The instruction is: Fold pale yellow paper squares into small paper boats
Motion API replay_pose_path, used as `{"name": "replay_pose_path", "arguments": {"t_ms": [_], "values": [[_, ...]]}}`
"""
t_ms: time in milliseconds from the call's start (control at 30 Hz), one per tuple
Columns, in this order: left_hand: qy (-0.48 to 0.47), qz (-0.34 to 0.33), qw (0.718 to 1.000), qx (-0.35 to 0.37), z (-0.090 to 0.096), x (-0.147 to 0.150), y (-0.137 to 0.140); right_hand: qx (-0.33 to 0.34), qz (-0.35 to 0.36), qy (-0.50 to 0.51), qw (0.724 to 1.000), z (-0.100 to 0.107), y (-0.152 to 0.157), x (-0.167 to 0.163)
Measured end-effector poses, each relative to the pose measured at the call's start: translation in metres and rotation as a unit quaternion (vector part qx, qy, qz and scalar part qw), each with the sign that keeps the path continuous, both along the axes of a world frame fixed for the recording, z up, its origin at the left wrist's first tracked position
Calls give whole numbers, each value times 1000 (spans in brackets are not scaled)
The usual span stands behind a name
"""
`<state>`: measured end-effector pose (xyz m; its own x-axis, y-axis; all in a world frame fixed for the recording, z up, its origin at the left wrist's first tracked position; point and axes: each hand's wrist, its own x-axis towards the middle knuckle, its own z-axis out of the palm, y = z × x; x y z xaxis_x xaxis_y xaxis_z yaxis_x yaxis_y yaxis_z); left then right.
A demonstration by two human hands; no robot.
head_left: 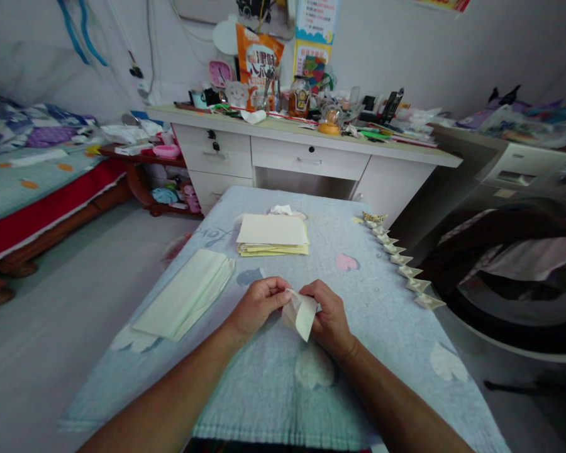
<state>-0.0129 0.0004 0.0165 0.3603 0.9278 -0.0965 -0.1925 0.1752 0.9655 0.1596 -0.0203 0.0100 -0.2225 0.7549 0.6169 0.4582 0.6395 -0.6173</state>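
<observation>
Head view: the left hand (264, 302) pinches a corner of a small folded paper (304, 314) while the right hand (331, 318) grips its other side, both over the near middle of the cloth-covered worktop (259, 396). Thin paper like this could tear or crease askew if pulled unevenly. Beyond sits a paper stack (272, 229); a long paper bundle (182, 296) lies near the left edge. Room to move runs rightward to a row of folded shapes (409, 272) by the right edge, where a stray elbow could knock some off.
</observation>
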Motion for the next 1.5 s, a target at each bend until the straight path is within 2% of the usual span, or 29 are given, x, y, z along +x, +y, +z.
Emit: {"name": "replay_pose_path", "arguments": {"t_ms": [200,467,667,800,1033,1167,1333,1500], "values": [[0,-30,1000,-4,-2,2,-1,-3,-2,-1,1000,4,-1,-1],[16,-36,999,16,-2,2,-2,-21,20,14,999,7,-3,-1],[-1,-25,1000,11,3,-1,-2,-43,57,25,997,16,-6,3],[-6,-9,1000,13,5,-3,-1,-80,57,66,993,17,-6,7],[50,-6,996,68,3,-5,-1,-162,50,43,985,11,-2,4],[50,-9,996,80,3,-5,-2,-163,51,47,984,8,-1,2],[64,19,995,79,2,-4,-1,-160,54,45,985,9,-1,0],[59,24,996,68,4,-3,-1,-182,57,63,980,9,-1,0]]}}
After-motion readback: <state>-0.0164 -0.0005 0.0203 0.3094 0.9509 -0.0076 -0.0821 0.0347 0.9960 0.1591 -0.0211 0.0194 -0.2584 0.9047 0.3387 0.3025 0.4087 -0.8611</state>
